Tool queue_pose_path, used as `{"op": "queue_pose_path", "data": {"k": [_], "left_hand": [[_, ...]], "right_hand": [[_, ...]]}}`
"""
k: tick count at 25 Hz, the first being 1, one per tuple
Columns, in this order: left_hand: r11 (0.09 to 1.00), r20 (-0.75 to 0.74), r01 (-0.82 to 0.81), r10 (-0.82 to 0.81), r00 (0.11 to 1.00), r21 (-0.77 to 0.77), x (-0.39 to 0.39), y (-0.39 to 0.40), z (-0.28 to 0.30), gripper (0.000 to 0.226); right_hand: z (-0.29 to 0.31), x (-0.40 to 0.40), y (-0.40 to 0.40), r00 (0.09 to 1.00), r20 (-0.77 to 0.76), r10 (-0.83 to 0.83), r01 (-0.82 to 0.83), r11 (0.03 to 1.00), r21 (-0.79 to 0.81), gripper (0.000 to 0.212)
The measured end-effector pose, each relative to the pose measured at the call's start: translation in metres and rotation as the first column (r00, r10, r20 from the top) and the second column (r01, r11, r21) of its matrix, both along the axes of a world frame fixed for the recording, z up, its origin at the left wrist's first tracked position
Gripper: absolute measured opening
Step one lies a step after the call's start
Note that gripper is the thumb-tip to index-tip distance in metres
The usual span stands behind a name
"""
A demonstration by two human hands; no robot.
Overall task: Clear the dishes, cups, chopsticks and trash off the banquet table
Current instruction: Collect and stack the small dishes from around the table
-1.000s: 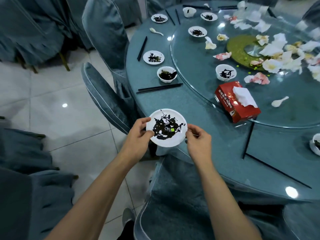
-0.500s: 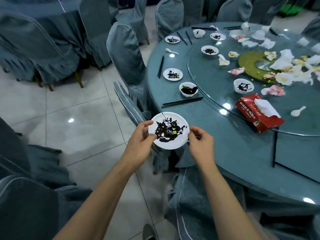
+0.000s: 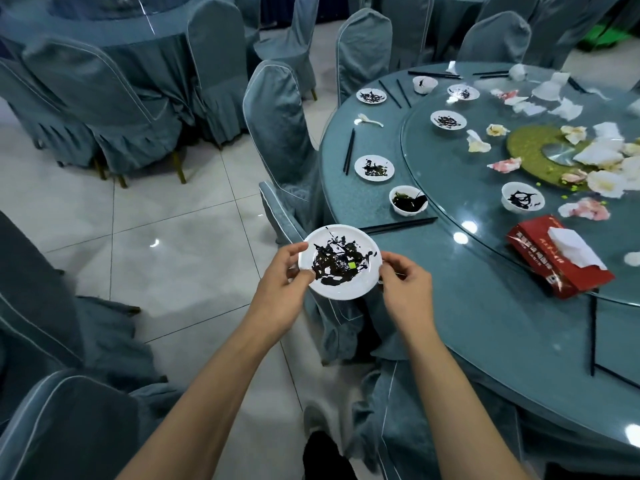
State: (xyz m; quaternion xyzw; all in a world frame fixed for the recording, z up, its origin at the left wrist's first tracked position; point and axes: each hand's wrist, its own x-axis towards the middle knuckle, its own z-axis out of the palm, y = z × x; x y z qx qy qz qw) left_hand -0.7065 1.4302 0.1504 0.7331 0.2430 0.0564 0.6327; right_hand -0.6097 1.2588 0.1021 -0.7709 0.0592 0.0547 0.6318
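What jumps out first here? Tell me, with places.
A small round white plate smeared with dark sauce sits centre frame, held at its rim by the left hand and right hand, off the near edge of the round blue-grey banquet table. To the right on the glass turntable lies a red cardboard tissue box amid crumpled white napkins.
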Motion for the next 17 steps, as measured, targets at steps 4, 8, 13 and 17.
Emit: {"op": "queue_pose_path", "data": {"k": [4, 8, 13, 17], "left_hand": [[1.0, -0.015, 0.019, -0.019, 1.0, 0.012, 0.026, 0.025, 0.002, 0.049], [0.999, 0.004, 0.027, -0.027, 1.0, 0.031, 0.072, 0.054, -0.002, 0.041], [0.995, -0.002, 0.084, -0.084, 0.996, 0.06, 0.135, 0.085, -0.003, 0.04], [0.993, 0.007, 0.115, -0.115, 0.993, 0.039, 0.183, 0.101, -0.001, 0.041]], "right_hand": [[-0.002, 0.026, 0.025, 1.0, -0.015, -0.009, 0.009, 1.0, 0.019, 0.021], [-0.001, 0.07, 0.054, 0.999, -0.008, -0.043, 0.044, 0.997, 0.058, 0.024], [0.001, 0.127, 0.082, 0.995, -0.017, -0.099, 0.1, 0.992, 0.08, 0.026], [0.006, 0.167, 0.096, 0.991, 0.011, -0.135, 0.134, 0.989, 0.054, 0.026]]}}
